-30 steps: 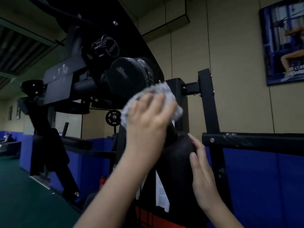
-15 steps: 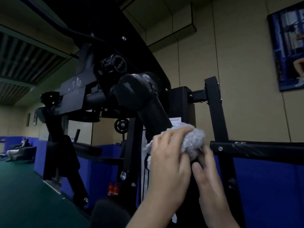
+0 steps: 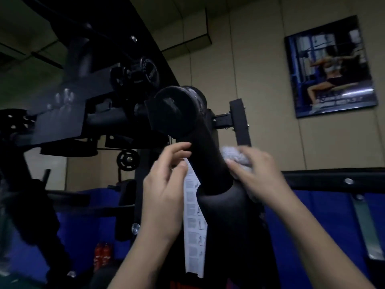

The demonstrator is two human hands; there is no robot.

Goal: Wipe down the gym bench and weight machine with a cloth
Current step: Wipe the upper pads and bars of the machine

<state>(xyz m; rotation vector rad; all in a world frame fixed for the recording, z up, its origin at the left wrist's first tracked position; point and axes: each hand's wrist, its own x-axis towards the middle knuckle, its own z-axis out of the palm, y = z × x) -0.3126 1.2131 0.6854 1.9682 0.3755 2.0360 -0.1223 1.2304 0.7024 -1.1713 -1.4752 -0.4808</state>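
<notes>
At frame centre, my right hand (image 3: 258, 174) presses the grey cloth (image 3: 235, 158) — bunched under curled fingers — against the right side of the weight machine's black padded arm (image 3: 206, 155). My left hand (image 3: 166, 184) rests loosely open, fingertips touching the arm's left side beside the white instruction label (image 3: 194, 222).

Dim room. Beige panelled wall (image 3: 260, 80) fills the upper right of the frame, with a framed gym poster (image 3: 330, 66) hung at upper right. Blue wall padding (image 3: 325, 222) runs along the lower part of the frame, right and lower left. Dark ceiling (image 3: 31, 34) with a boxed soffit (image 3: 193, 24) at upper left and top centre. Two red bottles (image 3: 102, 254) stand low, left of centre.
</notes>
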